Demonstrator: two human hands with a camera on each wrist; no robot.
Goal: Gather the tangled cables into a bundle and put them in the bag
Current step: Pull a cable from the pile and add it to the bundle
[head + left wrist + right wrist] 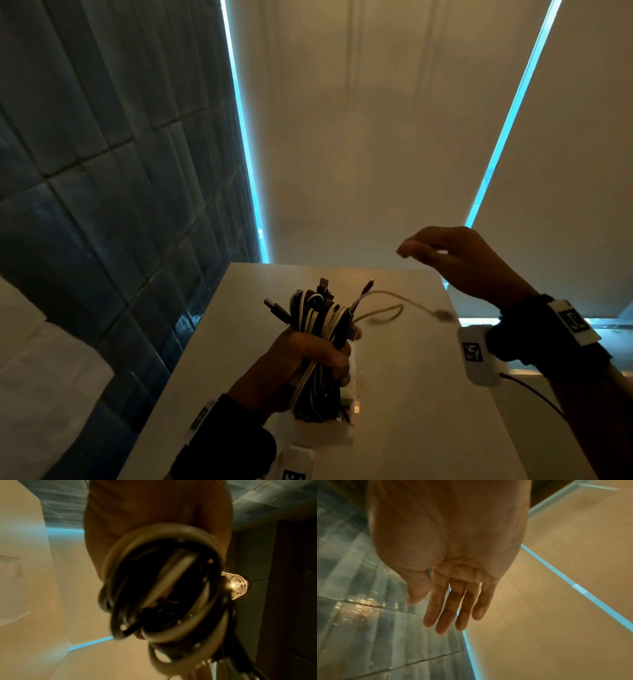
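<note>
I see my left hand (pixel 301 359) clenched round the middle of the cable bundle (pixel 318 329), holding it upright just above the white tabletop (pixel 411 411). Black and white loops and plug ends stick out above the fist, and more loops hang below it. One pale cable end (pixel 442 314) trails out from the bundle toward my right hand (pixel 459 260), blurred. That grip is released, fingers (pixel 447 609) straight, raised above the bundle and apart from it. I cannot make out the bag for certain.
</note>
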